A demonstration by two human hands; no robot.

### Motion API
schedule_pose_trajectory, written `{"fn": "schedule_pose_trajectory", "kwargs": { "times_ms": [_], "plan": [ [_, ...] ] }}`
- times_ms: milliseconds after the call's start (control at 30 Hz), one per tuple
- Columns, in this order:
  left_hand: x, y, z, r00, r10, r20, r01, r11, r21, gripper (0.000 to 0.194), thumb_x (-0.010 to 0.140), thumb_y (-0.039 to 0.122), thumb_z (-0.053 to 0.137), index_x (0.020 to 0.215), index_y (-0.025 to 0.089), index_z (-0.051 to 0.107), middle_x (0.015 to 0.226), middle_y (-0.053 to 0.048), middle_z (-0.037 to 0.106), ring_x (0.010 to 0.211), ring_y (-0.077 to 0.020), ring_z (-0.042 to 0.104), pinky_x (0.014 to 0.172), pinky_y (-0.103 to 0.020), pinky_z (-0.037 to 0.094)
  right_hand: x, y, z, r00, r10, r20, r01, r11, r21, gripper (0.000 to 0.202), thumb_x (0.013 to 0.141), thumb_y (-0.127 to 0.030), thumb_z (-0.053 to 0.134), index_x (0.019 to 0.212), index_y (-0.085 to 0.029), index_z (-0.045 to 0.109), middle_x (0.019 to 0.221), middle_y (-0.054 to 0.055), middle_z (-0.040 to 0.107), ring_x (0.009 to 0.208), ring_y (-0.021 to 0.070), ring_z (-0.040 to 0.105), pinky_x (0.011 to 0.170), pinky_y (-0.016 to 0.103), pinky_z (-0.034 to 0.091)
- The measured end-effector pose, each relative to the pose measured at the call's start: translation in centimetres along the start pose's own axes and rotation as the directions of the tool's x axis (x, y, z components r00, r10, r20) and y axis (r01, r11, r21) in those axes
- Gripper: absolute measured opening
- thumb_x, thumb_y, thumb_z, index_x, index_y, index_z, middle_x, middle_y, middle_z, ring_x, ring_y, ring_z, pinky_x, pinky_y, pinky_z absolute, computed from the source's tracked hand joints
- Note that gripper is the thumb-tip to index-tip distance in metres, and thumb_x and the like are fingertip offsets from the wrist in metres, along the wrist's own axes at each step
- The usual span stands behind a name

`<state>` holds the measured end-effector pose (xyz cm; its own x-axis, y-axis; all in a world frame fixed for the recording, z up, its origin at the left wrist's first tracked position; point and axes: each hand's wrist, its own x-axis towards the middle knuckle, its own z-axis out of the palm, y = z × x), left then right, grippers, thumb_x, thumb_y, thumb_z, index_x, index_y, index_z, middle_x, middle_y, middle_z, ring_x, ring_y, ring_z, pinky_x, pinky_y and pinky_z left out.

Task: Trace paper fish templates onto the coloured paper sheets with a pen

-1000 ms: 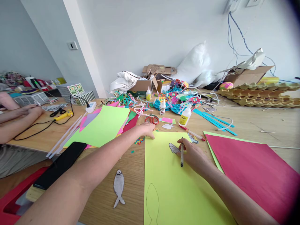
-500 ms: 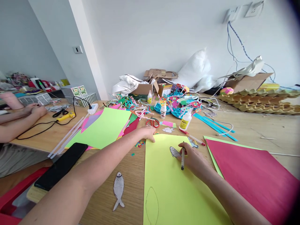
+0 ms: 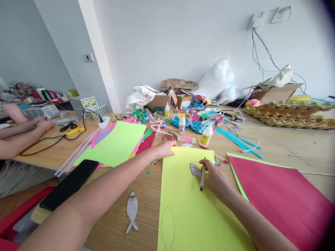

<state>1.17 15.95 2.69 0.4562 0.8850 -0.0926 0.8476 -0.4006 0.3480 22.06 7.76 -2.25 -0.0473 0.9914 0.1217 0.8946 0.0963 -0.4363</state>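
My left hand (image 3: 166,149) grips the top left corner of a yellow sheet of paper (image 3: 188,212), with the thumb on top. My right hand (image 3: 216,174) holds a grey pen (image 3: 202,176), its dark end slanting down towards me. Beside those fingers a grey paper fish cutout (image 3: 194,169) lies on the sheet, its rear part hidden by the hand. A pencilled fish outline (image 3: 168,228) shows at the sheet's lower left. Another fish cutout (image 3: 132,211) rests on the bare wood to the left.
Red-handled scissors (image 3: 170,136), a glue bottle (image 3: 206,135) and craft scraps lie beyond the sheet. Red paper (image 3: 280,195) is on the right; green paper (image 3: 117,143) and a black phone (image 3: 69,184) are on the left. Another person's hands (image 3: 43,123) are at far left.
The yellow sheet has shifted and turned slightly with my left hand at its corner. Its top edge now covers more of the red pen and small cutouts behind it.
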Motion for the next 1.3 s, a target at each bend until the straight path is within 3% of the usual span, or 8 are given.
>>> {"fn": "schedule_pose_trajectory", "kwargs": {
  "times_ms": [233,367,600,767,933,1000,1100,1300],
  "plan": [
    [-0.2,-0.6,0.3,0.995,-0.010,-0.099,-0.001,0.994,-0.109,0.033,0.070,0.016,0.056,0.102,0.019,0.056,0.090,0.000,0.061,0.078,-0.0161,0.057,0.067,-0.022,0.044,-0.2,-0.2,0.3,0.998,-0.044,-0.039,0.046,0.997,0.059,0.035,0.068,-0.016,0.056,0.102,-0.018,0.051,0.095,0.010,0.064,0.084,0.0227,0.062,0.068,0.031,0.046],
    [0.1,-1.1,0.8,0.989,-0.057,-0.134,0.037,0.988,-0.151,0.033,0.069,0.018,0.058,0.102,0.018,0.055,0.089,0.000,0.061,0.077,-0.0156,0.058,0.066,-0.022,0.044,-0.1,0.1,0.4,0.997,-0.051,-0.050,0.056,0.992,0.111,0.033,0.068,-0.021,0.056,0.100,-0.019,0.048,0.079,0.004,0.062,0.073,0.0201,0.060,0.064,0.030,0.046],
    [0.6,-2.4,1.3,0.974,-0.132,-0.182,0.100,0.980,-0.173,0.028,0.073,0.021,0.058,0.100,0.017,0.053,0.094,-0.001,0.061,0.082,-0.0156,0.058,0.063,-0.021,0.044,-0.2,0.1,-0.6,0.997,0.043,0.059,-0.067,0.871,0.487,0.033,0.065,-0.027,0.059,0.095,-0.021,0.047,0.076,0.001,0.058,0.057,0.0164,0.059,0.049,0.027,0.046],
    [0.8,-3.4,1.3,0.968,-0.086,-0.237,0.064,0.993,-0.102,0.027,0.070,0.016,0.061,0.096,0.018,0.054,0.104,-0.003,0.058,0.097,-0.0195,0.054,0.079,-0.026,0.045,-3.0,-1.0,-1.7,0.991,0.062,0.119,-0.116,0.842,0.526,0.036,0.063,-0.029,0.062,0.096,-0.025,0.050,0.075,0.000,0.060,0.054,0.0167,0.061,0.046,0.026,0.045],
    [-0.6,-2.6,0.5,0.956,0.052,-0.287,-0.060,0.998,-0.020,0.029,0.074,0.007,0.054,0.102,0.016,0.055,0.121,-0.009,0.050,0.122,-0.0224,0.038,0.102,-0.034,0.030,-7.2,-2.0,-1.1,0.983,0.116,0.144,-0.174,0.845,0.506,0.036,0.061,-0.030,0.060,0.096,-0.026,0.050,0.072,-0.002,0.062,0.047,0.0148,0.058,0.043,0.026,0.042],
    [-2.0,-1.3,0.4,0.963,0.124,-0.240,-0.129,0.992,-0.007,0.027,0.078,0.005,0.047,0.101,0.015,0.058,0.117,-0.009,0.054,0.117,-0.0207,0.043,0.100,-0.033,0.032,-8.6,-2.2,-0.5,0.980,0.134,0.147,-0.190,0.849,0.493,0.036,0.062,-0.030,0.059,0.096,-0.027,0.049,0.074,-0.002,0.063,0.047,0.0147,0.059,0.044,0.026,0.042],
    [-4.8,1.0,0.9,0.964,0.258,-0.070,-0.260,0.965,-0.023,0.025,0.079,0.003,0.046,0.090,0.018,0.064,0.099,-0.002,0.064,0.097,-0.0149,0.057,0.088,-0.025,0.041,-10.2,-2.4,0.3,0.979,0.142,0.148,-0.195,0.866,0.460,0.034,0.064,-0.031,0.056,0.097,-0.027,0.048,0.070,-0.003,0.063,0.046,0.0151,0.058,0.045,0.026,0.042],
    [-9.9,3.4,2.5,0.894,0.409,0.184,-0.399,0.912,-0.090,0.028,0.083,0.003,0.044,0.095,0.017,0.065,0.099,-0.002,0.067,0.091,-0.0126,0.061,0.081,-0.020,0.042,-11.5,-3.4,0.5,0.984,0.136,0.114,-0.171,0.903,0.395,0.031,0.068,-0.030,0.054,0.098,-0.027,0.048,0.069,-0.001,0.065,0.046,0.0165,0.058,0.046,0.027,0.041]
  ]
}}
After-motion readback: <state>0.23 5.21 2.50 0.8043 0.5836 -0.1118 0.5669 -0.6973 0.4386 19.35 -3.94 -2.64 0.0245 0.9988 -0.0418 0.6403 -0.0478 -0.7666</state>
